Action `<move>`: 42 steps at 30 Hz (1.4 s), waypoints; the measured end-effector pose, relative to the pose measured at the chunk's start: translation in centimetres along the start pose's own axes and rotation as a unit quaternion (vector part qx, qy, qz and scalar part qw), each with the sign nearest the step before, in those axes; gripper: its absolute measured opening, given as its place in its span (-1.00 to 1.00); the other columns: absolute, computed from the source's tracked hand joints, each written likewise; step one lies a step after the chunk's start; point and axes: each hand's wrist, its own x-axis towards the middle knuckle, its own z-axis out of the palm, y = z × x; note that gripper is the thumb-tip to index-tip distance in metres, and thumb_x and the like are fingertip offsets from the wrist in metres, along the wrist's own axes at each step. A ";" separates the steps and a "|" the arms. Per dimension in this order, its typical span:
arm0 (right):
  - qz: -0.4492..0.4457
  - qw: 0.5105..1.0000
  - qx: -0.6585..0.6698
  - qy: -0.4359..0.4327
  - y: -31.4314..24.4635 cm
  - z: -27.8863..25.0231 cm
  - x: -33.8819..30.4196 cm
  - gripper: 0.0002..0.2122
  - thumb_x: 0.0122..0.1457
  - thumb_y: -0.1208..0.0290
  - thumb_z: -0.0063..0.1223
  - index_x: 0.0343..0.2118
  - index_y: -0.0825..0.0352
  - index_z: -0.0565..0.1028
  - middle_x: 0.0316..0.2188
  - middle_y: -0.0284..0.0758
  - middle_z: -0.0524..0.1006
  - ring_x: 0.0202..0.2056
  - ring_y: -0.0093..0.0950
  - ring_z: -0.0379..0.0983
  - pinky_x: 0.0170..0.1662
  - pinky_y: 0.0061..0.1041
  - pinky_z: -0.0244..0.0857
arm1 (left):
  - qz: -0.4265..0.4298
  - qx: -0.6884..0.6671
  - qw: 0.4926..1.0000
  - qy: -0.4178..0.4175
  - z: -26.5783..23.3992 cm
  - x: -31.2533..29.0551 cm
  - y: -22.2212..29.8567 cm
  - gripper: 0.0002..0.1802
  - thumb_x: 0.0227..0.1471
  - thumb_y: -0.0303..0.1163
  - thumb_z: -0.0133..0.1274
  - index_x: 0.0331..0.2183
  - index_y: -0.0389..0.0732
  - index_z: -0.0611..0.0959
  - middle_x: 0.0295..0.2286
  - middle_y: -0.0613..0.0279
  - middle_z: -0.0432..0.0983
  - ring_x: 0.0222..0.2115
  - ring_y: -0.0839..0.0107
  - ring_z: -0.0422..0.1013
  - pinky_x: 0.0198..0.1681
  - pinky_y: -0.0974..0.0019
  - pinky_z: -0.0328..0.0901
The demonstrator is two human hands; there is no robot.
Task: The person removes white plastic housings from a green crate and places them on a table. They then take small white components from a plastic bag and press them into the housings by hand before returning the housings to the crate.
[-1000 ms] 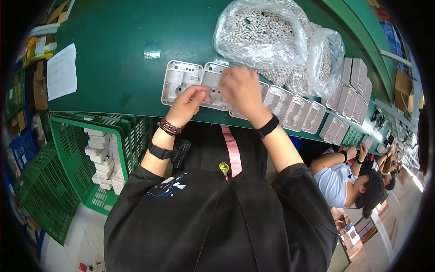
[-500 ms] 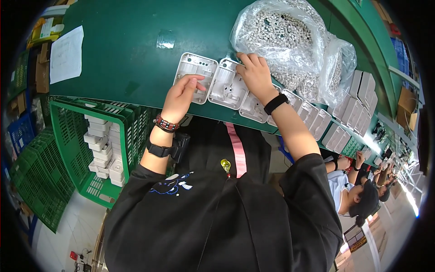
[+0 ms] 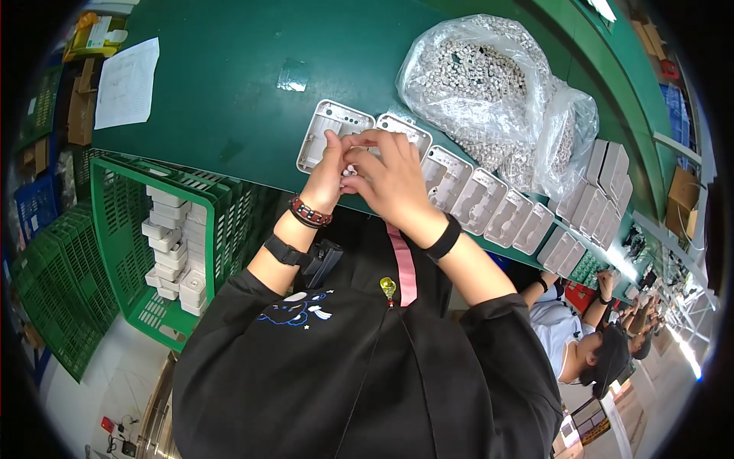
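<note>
- Pale grey housings [image 3: 479, 200] run in a row along the near edge of the green table [image 3: 222, 84], open side up, and our hands partly cover the two at the left end.
- Right over that end, our left hand [image 3: 329, 177] and right hand [image 3: 396, 180] meet, fingers bent, small white pieces [image 3: 350, 170] peeking out between them; which hand bears the pieces, and how firmly, we cannot tell.
- Midway, we judge: the row is laid out, those pieces sit among our fingers, and plenty more wait in supply; which housings are finished, we cannot make out.
- Look at those shapes: rounded corners, smooth matt walls, moulded ribs and round holes inside.
- Just beyond the row, a clear bag [image 3: 489, 107], glossy and crinkled, bulges with countless tiny pale bits.
- Farther right, we spot stacked housings [image 3: 600, 195], blocky and tight together.
- Down at our left, a green crate [image 3: 99, 222] with slotted plastic walls holds smooth white parts [image 3: 168, 233].
</note>
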 end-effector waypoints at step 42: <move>-0.118 0.953 -0.274 -0.058 5.9 7.8 6.7 -0.93 -0.22 0.43 -0.03 -0.70 0.28 0.43 -0.15 -0.34 0.30 -0.17 -0.39 0.20 -0.14 -0.41 0.05 | 0.179 0.076 0.958 0.211 -11.1 -2.2 2.6 -0.73 0.09 -0.28 -0.27 -0.29 -0.25 0.41 -0.42 0.26 0.40 -0.71 0.68 0.05 -0.68 0.61 -0.02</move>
